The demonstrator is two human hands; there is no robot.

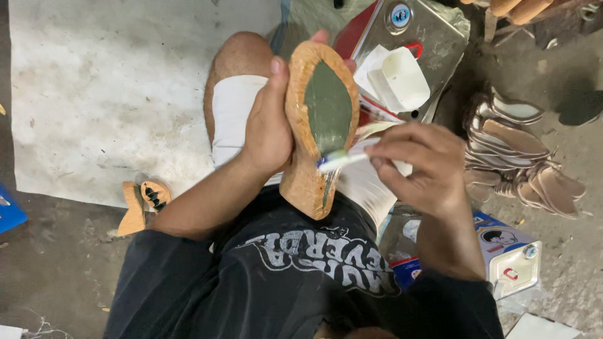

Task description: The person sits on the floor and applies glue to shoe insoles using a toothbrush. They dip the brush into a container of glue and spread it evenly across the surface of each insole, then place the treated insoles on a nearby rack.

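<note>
— On the floor, what lies under the person?
— A pale grey sheet (pixel 113 94) spread over dark, stained concrete (pixel 50 276), filling the view from nine to twelve o'clock. The person sits above it, one bare knee (pixel 242 56) at twelve o'clock.

— And the hands?
— The left hand (pixel 267 125) is wrapped around the edge of a tan shoe sole (pixel 317 119), held at the centre with its toe toward twelve o'clock. A dark green panel covers its middle. The right hand (pixel 421 163), at three o'clock from the sole, pinches a small brush (pixel 342 160) with a white handle, bristles touching the green panel near its lower tip.

— What surrounds them?
— At one o'clock, a metal tin (pixel 433 37) lying flat, with a white plastic cup (pixel 402 78) on it. At three o'clock, a stack of cut soles (pixel 521 163) on the concrete. At four o'clock, another tin (pixel 512 263) with a blue label. At eight o'clock, a tan sandal piece (pixel 143 204) with dark straps lies at the sheet's edge.
</note>
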